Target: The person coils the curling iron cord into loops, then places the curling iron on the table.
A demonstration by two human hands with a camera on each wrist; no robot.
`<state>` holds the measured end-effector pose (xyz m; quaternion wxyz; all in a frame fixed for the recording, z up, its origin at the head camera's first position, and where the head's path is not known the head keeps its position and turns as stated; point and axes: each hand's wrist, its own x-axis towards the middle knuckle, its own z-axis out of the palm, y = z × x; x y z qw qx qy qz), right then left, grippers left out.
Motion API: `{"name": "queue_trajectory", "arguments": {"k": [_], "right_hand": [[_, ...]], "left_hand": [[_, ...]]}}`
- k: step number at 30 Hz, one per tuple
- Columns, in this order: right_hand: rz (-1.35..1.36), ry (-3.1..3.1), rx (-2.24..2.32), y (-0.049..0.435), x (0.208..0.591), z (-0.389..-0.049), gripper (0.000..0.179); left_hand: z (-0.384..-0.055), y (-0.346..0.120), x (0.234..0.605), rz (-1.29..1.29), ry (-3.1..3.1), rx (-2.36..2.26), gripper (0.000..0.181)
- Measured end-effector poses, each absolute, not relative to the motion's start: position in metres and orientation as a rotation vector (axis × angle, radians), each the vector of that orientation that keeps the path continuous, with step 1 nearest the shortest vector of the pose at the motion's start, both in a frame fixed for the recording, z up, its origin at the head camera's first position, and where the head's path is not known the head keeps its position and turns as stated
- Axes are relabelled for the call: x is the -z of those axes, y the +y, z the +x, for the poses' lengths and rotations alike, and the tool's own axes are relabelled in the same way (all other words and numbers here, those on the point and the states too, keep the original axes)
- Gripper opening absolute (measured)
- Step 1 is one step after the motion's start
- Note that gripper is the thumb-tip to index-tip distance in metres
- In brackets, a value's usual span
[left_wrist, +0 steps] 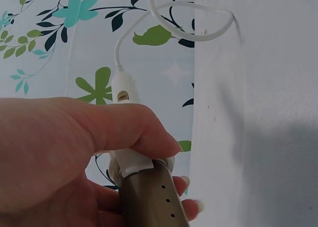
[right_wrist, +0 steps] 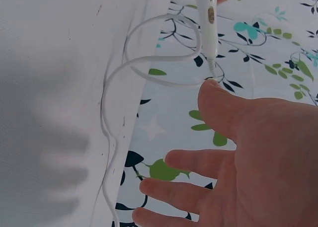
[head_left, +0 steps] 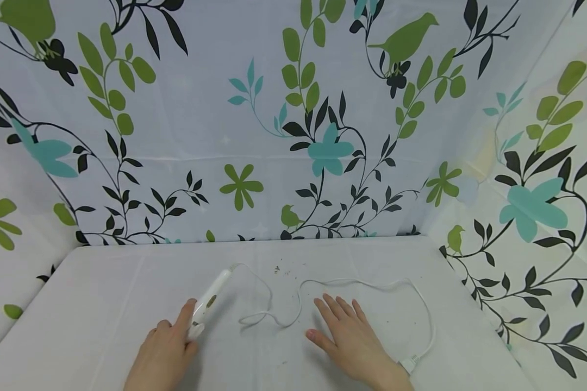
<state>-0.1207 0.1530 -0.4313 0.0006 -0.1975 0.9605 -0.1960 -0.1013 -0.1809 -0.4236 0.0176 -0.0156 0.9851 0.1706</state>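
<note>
My left hand (head_left: 163,350) grips a curling iron (head_left: 214,293) with a white handle, tilted so the cord end points away from me. In the left wrist view its brownish-gold barrel (left_wrist: 151,194) has rows of small dark holes, and my thumb (left_wrist: 134,130) lies across the white part beside it. My right hand (head_left: 349,342) is held over the white table with fingers spread, holding nothing. Close to its wrist lies a white plug (head_left: 408,363). From the handle a white cord (head_left: 342,281) loops across the table to that plug.
The white table (head_left: 127,304) has a few dark specks (head_left: 277,269) near its far side. A cloth (head_left: 186,108) printed with leaves, birds and flowers hangs behind it and along both sides.
</note>
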Motion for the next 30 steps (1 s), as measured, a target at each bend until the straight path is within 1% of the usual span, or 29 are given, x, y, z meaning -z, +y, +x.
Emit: {"name": "queue_trajectory", "arguments": {"k": [30], "right_hand": [[-0.630, 3.020, 0.688, 0.147, 0.432, -0.119, 0.068]], "left_hand": [[-0.096, -0.165, 0.420, 0.158, 3.281, -0.432, 0.066]]}}
